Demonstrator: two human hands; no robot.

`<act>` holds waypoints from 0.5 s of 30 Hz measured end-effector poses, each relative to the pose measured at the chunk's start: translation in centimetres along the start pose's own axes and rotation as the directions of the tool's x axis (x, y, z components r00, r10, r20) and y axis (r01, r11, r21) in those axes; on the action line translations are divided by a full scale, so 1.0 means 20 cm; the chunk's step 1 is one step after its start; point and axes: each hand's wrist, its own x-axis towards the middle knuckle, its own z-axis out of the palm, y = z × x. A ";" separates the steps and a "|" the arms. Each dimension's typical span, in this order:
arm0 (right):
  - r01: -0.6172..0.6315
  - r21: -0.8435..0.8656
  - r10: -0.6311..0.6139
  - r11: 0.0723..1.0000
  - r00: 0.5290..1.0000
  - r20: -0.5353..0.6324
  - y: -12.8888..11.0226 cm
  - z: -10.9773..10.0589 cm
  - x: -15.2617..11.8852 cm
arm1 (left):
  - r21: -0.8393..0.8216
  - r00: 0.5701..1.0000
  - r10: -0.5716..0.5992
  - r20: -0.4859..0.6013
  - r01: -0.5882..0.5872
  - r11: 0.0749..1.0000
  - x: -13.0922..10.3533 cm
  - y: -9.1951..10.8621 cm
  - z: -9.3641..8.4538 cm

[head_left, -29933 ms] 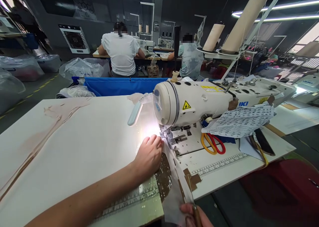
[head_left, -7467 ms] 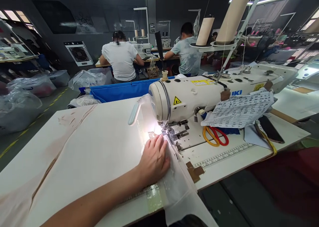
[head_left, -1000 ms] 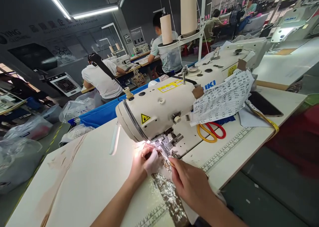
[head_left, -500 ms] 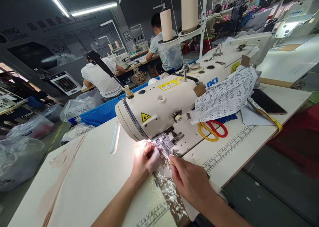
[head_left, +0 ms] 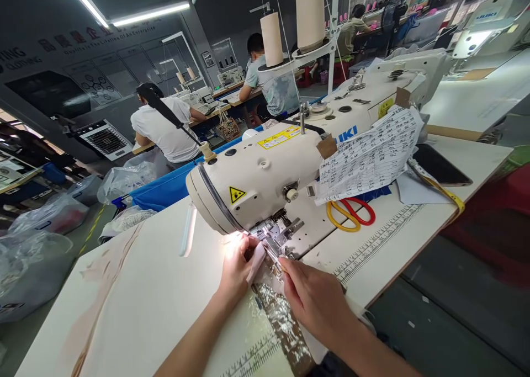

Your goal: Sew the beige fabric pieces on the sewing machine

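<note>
My left hand (head_left: 237, 266) pinches a piece of thin pale fabric (head_left: 257, 260) just in front of the lit needle area of the white sewing machine (head_left: 252, 173). My right hand (head_left: 310, 291) is closed on a slim metal tool that looks like tweezers (head_left: 273, 251), its tip pointing at the presser foot (head_left: 268, 234). The exact tip contact is too small to make out. Under and between my hands runs a brown strip (head_left: 285, 324) covered with shiny, worn clear tape.
Scissors with red and yellow handles (head_left: 343, 216) lie right of the needle area. A handwritten sheet (head_left: 368, 156) hangs on the machine. Beyond it are a phone (head_left: 442, 163) and a yellow tape measure (head_left: 449, 196). Sheer beige fabric (head_left: 105, 283) lies at left. Co-workers sit farther back.
The view has shifted slightly, so the machine sits a little farther left. Both hands stay by the needle area with their grips kept; the fabric at my left thumb looks narrower and more upright.
</note>
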 end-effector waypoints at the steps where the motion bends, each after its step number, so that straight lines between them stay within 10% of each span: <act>1: -0.004 0.003 0.004 1.000 1.000 0.002 0.00 0.00 0.00 | -0.020 1.000 -0.006 -0.010 0.006 1.000 0.00 0.01 0.00; 7: -0.024 -0.011 0.024 1.000 1.000 0.016 -0.01 -0.01 0.00 | 0.043 0.997 0.042 -0.061 -0.039 0.998 0.00 0.00 -0.01; 15: 0.022 -0.114 -0.025 0.993 0.999 -0.030 -0.01 0.01 -0.02 | 0.384 0.895 0.445 0.004 -0.412 0.826 -0.02 -0.03 -0.03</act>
